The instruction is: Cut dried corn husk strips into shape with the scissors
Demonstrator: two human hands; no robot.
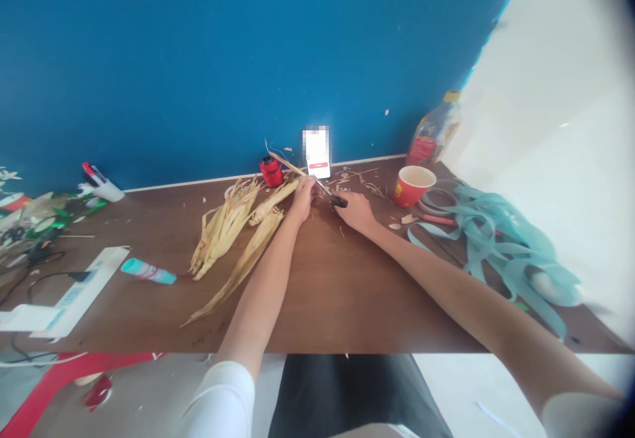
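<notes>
A white short-sleeved top is worn, its left sleeve [218, 401] and right sleeve [578, 415] ending above the elbows. The forearms, left hand [301, 200] and right hand [357, 213] are left bare. A dark lower garment [357, 392] is seen below the worktop [347, 306].

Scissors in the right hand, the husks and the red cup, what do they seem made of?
The scissors look like bright steel blades with black plastic grips. The husks seem dried plant leaf, matte, straw-coloured and ribbed, probably corn. The cup looks like glossy printed paper, going by its pale inside and thin rim, though plastic is possible.
</notes>
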